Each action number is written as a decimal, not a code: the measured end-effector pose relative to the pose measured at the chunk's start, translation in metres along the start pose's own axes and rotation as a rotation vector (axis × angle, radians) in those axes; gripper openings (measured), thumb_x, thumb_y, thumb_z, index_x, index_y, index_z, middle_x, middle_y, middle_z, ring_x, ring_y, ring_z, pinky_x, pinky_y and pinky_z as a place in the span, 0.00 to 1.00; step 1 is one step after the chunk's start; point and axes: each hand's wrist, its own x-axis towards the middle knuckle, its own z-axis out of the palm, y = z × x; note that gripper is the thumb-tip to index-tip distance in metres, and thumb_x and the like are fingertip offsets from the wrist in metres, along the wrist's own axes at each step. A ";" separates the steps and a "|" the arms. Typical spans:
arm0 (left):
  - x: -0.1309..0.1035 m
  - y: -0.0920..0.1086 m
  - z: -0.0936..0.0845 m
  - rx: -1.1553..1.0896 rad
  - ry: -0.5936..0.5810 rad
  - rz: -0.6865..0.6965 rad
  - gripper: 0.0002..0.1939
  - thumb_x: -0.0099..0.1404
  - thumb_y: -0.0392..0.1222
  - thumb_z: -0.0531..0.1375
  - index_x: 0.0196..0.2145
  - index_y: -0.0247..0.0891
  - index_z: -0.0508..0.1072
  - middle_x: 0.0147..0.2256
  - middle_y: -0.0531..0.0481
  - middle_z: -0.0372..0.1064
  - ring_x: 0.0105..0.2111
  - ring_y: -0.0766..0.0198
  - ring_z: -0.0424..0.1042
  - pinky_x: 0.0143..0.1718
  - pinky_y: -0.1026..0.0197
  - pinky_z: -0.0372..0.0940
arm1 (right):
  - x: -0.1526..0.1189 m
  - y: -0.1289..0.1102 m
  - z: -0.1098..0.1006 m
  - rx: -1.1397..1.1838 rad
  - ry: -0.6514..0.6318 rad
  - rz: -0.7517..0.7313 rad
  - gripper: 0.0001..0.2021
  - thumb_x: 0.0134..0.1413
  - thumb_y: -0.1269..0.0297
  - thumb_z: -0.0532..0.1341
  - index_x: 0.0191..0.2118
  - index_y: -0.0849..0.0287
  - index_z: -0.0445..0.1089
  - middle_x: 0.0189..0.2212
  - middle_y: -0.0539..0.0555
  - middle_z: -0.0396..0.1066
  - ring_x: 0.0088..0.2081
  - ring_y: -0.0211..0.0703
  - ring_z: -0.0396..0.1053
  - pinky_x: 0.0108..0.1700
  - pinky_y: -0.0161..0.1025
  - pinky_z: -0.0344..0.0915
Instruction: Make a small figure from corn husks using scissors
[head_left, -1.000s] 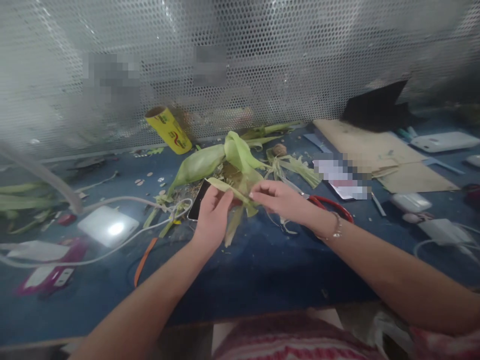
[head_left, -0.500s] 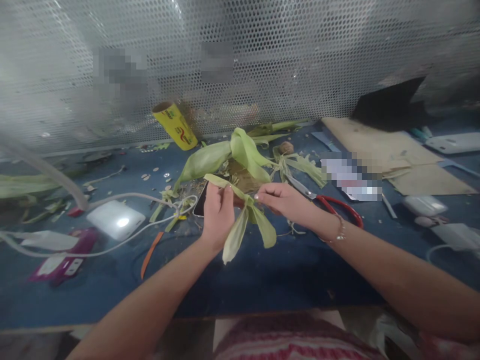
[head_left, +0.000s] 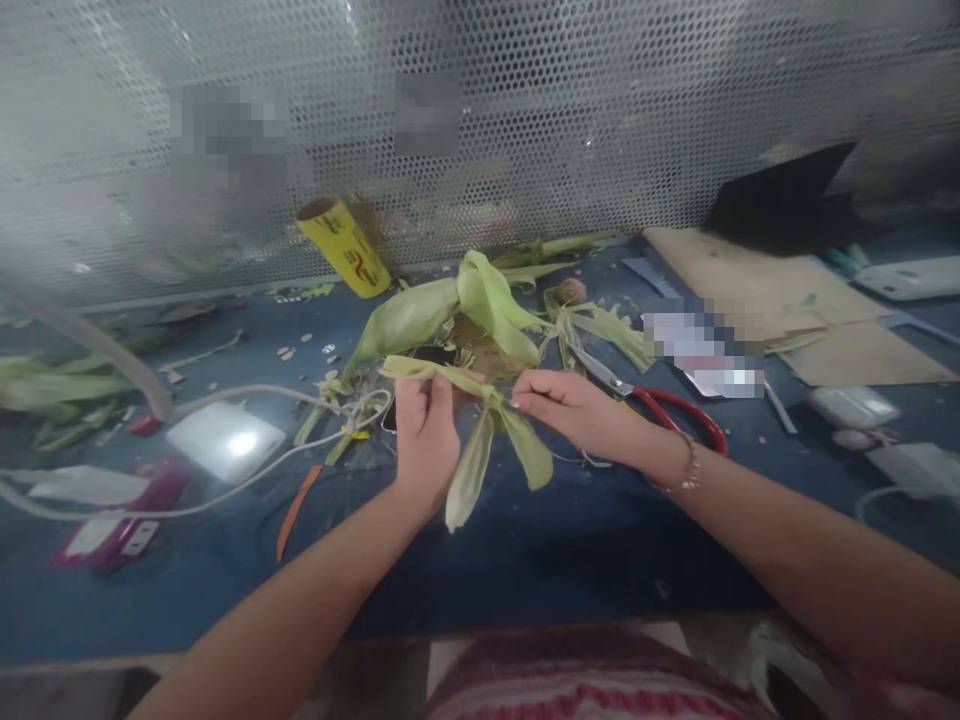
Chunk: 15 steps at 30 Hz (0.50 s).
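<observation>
A pale green corn husk piece (head_left: 469,470), tied at a knot, has two flaps hanging down over the table edge side. My left hand (head_left: 427,430) grips its long upper end between thumb and fingers. Just right of the knot, my right hand (head_left: 566,408) is closed in a pinch; what lies between its fingertips is too small to make out. Behind both hands lies a larger folded corn husk (head_left: 495,305). Scissors with red handles (head_left: 675,408) rest beside my right wrist, and a dark phone (head_left: 435,355) is partly hidden behind my left hand.
A yellow cardboard tube (head_left: 346,250) stands tilted against the perforated metal panel (head_left: 525,120). At left are a white box-shaped device (head_left: 225,438) with cables and a purple packet (head_left: 120,520). Brown paper sheets (head_left: 735,280) and a white earphone case (head_left: 855,408) lie at right.
My left hand has shifted slightly left along with the husk's upper end, which now lies flatter. My right fingertips have moved a little away from the knot.
</observation>
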 end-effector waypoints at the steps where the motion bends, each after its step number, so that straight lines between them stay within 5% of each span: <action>1: 0.000 0.001 0.001 -0.018 -0.001 -0.017 0.09 0.62 0.47 0.54 0.31 0.38 0.65 0.27 0.51 0.69 0.26 0.66 0.69 0.29 0.62 0.66 | 0.000 0.001 0.001 -0.016 0.000 -0.004 0.11 0.58 0.61 0.51 0.26 0.59 0.60 0.23 0.46 0.58 0.27 0.33 0.56 0.30 0.32 0.53; 5: 0.002 0.003 0.001 -0.039 -0.016 -0.019 0.07 0.63 0.44 0.54 0.30 0.40 0.63 0.26 0.53 0.69 0.26 0.67 0.69 0.29 0.63 0.66 | -0.001 0.005 0.002 -0.125 0.118 0.024 0.08 0.57 0.62 0.51 0.30 0.58 0.61 0.26 0.48 0.61 0.29 0.36 0.60 0.32 0.34 0.57; 9: 0.005 0.001 -0.003 0.068 0.022 0.044 0.04 0.65 0.44 0.51 0.34 0.42 0.60 0.25 0.54 0.69 0.25 0.67 0.70 0.28 0.63 0.66 | -0.009 0.003 0.006 -0.444 0.420 -0.226 0.07 0.54 0.63 0.56 0.37 0.58 0.61 0.37 0.56 0.63 0.42 0.45 0.61 0.46 0.44 0.58; 12: 0.004 0.002 -0.004 0.135 0.032 0.041 0.03 0.65 0.43 0.51 0.35 0.42 0.60 0.26 0.54 0.69 0.25 0.67 0.70 0.28 0.64 0.65 | -0.015 -0.001 0.013 -0.607 0.320 -0.339 0.08 0.53 0.59 0.57 0.33 0.59 0.62 0.32 0.56 0.65 0.38 0.45 0.62 0.44 0.44 0.60; 15: 0.001 0.005 0.000 0.129 0.025 -0.003 0.03 0.64 0.41 0.51 0.34 0.41 0.61 0.25 0.54 0.69 0.25 0.67 0.70 0.29 0.64 0.66 | -0.017 -0.002 0.023 -0.647 0.162 -0.275 0.10 0.54 0.58 0.57 0.30 0.61 0.62 0.28 0.55 0.66 0.34 0.44 0.64 0.39 0.40 0.61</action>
